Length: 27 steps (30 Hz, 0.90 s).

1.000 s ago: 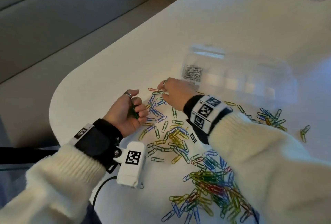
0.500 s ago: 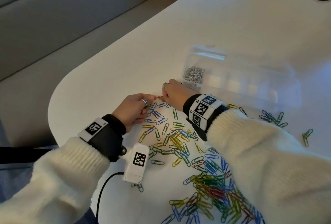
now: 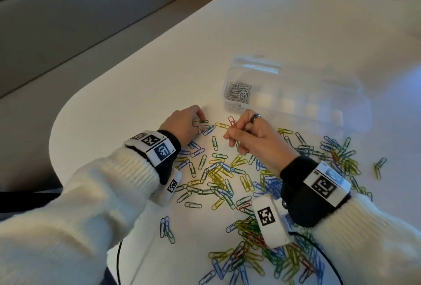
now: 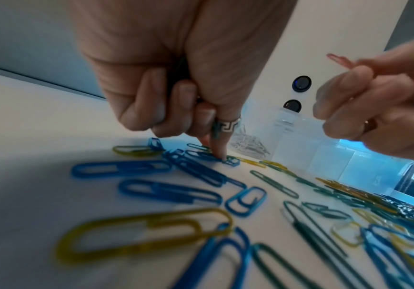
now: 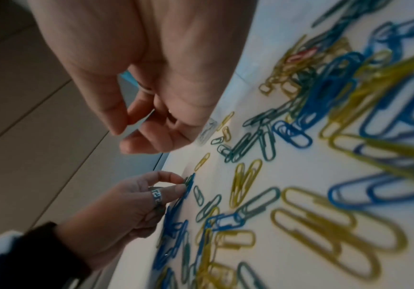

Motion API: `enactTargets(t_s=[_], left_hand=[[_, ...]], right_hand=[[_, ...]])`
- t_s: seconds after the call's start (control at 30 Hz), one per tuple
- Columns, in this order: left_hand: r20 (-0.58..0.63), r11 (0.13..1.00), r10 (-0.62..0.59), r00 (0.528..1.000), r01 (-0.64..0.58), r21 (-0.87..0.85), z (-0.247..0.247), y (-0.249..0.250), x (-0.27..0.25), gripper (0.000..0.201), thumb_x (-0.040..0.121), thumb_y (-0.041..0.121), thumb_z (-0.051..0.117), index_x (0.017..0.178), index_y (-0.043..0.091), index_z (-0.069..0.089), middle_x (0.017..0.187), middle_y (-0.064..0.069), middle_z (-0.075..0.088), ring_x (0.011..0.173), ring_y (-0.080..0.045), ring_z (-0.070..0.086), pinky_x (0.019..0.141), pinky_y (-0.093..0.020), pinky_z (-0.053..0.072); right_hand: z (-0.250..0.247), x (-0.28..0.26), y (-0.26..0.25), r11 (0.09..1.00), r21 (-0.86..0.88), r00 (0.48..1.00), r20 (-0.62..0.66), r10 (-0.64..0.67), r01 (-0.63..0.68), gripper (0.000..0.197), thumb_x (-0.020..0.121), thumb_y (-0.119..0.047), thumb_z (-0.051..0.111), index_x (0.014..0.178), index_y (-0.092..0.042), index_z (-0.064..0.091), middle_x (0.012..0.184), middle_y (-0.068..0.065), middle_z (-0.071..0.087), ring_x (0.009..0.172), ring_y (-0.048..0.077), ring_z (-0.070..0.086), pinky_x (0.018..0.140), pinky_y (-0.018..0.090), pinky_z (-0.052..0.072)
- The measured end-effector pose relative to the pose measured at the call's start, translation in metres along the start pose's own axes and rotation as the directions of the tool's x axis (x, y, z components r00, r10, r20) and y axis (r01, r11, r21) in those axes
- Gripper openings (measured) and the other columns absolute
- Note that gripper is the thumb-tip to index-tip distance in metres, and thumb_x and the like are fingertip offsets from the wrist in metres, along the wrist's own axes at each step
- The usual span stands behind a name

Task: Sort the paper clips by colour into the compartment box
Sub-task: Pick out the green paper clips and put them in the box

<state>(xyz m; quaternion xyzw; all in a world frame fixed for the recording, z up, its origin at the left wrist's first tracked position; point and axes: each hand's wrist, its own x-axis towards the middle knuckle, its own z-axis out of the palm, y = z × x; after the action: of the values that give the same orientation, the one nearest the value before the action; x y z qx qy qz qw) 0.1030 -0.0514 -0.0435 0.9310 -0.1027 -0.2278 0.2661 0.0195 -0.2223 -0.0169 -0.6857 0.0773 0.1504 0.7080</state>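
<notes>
Right hand (image 3: 252,135) pinches a red clip (image 3: 232,121) between thumb and forefinger, lifted just off the table (image 3: 136,75). Left hand (image 3: 185,124) is down at the near edge of the scatter, fingertips pinching at a green clip (image 3: 201,122), with more green tucked in its curled palm (seen from the left wrist). The box (image 3: 293,93) sits just beyond both hands; only its end cell holds clips, silver ones. My advice: carry the red clip over an empty cell and drop it low, so it can't bounce out. The left should slide that flat clip off its blue neighbours before lifting.
</notes>
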Motion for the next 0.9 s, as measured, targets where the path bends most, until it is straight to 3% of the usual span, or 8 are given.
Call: enactTargets(t_s=[0.1,0.17,0.3,0.4,0.47,0.57,0.73,0.9], left_hand=[[-0.01,1.0,-0.013,1.0,0.013,0.02,0.002,0.001,0.004,0.02,0.087,0.027,0.062,0.101,0.014,0.056,0.083,-0.001,0.052,0.081,-0.02,0.048,0.071,-0.026,0.038],[-0.012,0.998,-0.004,1.0,0.005,0.055,0.002,0.001,0.006,0.017,0.088,0.027,0.062,0.098,0.015,0.057,0.086,0.0,0.052,0.084,-0.019,0.049,0.073,-0.027,0.039],[0.005,0.995,-0.002,1.0,0.001,0.098,0.001,0.003,0.007,0.012,0.089,0.029,0.06,0.089,0.019,0.055,0.086,0.001,0.053,0.085,-0.02,0.052,0.079,-0.032,0.044],[0.016,0.989,-0.015,1.0,0.012,0.148,-0.001,0.005,0.006,0.013,0.09,0.032,0.057,0.089,0.02,0.054,0.09,0.0,0.055,0.087,-0.02,0.053,0.08,-0.033,0.044],[0.026,0.978,-0.015,1.0,0.009,0.209,-0.001,0.007,0.005,0.015,0.092,0.033,0.054,0.093,0.019,0.054,0.098,-0.003,0.059,0.093,-0.023,0.055,0.082,-0.034,0.045],[0.042,0.947,-0.016,0.999,0.001,0.322,0.0,0.012,0.004,0.02,0.095,0.031,0.048,0.104,0.015,0.055,0.108,-0.006,0.059,0.099,-0.026,0.057,0.082,-0.034,0.045],[0.063,0.901,-0.017,0.998,-0.012,0.433,0.005,0.017,0.006,0.023,0.095,0.025,0.044,0.11,0.009,0.051,0.109,-0.011,0.059,0.098,-0.03,0.057,0.076,-0.032,0.04],[0.059,0.965,-0.004,0.998,-0.012,0.262,-0.001,0.015,0.002,0.01,0.094,0.023,0.048,0.099,0.014,0.05,0.101,-0.008,0.06,0.092,-0.026,0.057,0.079,-0.034,0.045]], right_hand=[[0.001,-0.004,0.002,0.964,0.256,0.996,0.059,0.062,-0.075,0.016,0.093,0.0,0.045,0.081,-0.011,0.041,0.073,0.003,0.059,0.062,0.011,0.051,0.05,0.021,0.037],[0.003,-0.002,0.003,0.967,0.236,0.994,0.06,0.086,-0.098,0.013,0.094,-0.004,0.044,0.083,-0.012,0.043,0.072,0.003,0.056,0.06,0.01,0.05,0.05,0.021,0.036],[0.003,0.007,0.009,0.977,-0.188,0.99,-0.116,0.076,-0.097,0.012,0.095,-0.017,0.049,0.083,-0.016,0.047,0.069,0.0,0.055,0.056,0.008,0.048,0.049,0.017,0.038],[-0.004,0.011,0.015,0.847,-0.523,0.974,-0.227,-0.03,-0.096,0.009,0.093,-0.019,0.05,0.086,-0.013,0.049,0.067,-0.004,0.052,0.055,0.006,0.046,0.049,0.006,0.038],[-0.01,0.011,0.018,0.72,-0.683,0.972,-0.229,-0.055,-0.121,0.009,0.092,-0.019,0.052,0.086,-0.012,0.051,0.064,-0.006,0.05,0.059,0.009,0.05,0.055,0.01,0.04],[-0.011,0.011,0.018,0.59,-0.792,0.972,-0.229,-0.054,-0.154,0.009,0.092,-0.022,0.052,0.086,-0.015,0.052,0.077,0.002,0.059,0.074,0.021,0.058,0.07,0.027,0.048],[0.016,0.014,0.01,0.505,-0.863,0.988,-0.099,-0.118,-0.026,0.015,0.09,-0.027,0.054,0.102,-0.017,0.053,0.105,-0.002,0.049,0.082,0.017,0.055,0.073,0.027,0.043],[0.037,0.027,0.011,0.404,-0.912,0.997,-0.079,0.009,-0.075,0.035,0.087,-0.036,0.058,0.112,-0.012,0.055,0.115,0.006,0.049,0.102,0.025,0.054,0.082,0.036,0.048]])
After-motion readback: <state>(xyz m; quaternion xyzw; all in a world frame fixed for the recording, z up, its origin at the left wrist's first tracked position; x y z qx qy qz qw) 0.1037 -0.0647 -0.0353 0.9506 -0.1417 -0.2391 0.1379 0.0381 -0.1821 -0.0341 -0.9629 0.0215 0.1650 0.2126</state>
